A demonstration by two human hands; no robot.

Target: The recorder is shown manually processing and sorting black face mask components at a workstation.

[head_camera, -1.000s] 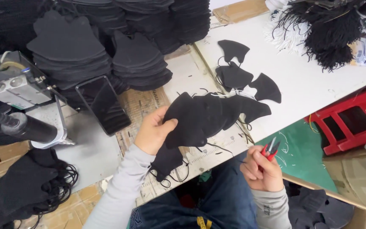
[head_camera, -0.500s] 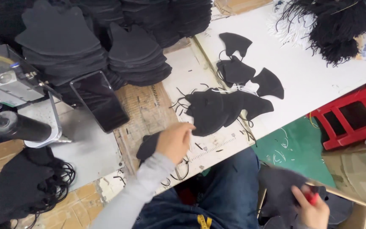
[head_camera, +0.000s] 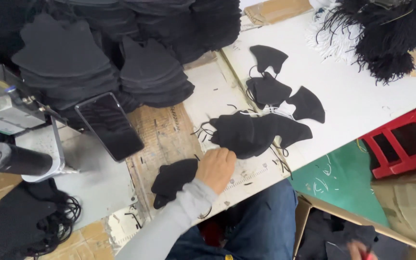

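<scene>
My left hand (head_camera: 216, 168) rests with curled fingers on a single black fabric mask (head_camera: 172, 179) that lies flat near the table's front edge. Just beyond it a loose bunch of black masks (head_camera: 256, 132) with dangling ear loops lies on the table. My right hand (head_camera: 359, 251) is low at the frame's bottom edge, inside an open cardboard box (head_camera: 314, 212). Only its fingers show, with a bit of red snips (head_camera: 369, 256) in them. Dark fabric pieces lie in the box.
Tall stacks of black masks (head_camera: 63, 62) stand at the back, with a dark phone (head_camera: 109, 126) in front. A grey machine (head_camera: 1, 103) is on the left. Three single masks (head_camera: 268, 90) lie on the white table, black cords (head_camera: 386, 33) beyond, a red plastic stool (head_camera: 405, 139) at right.
My left hand let go of the bunch of masks and laid one mask down near the table edge. My right hand dropped from beside the bunch into the cardboard box.
</scene>
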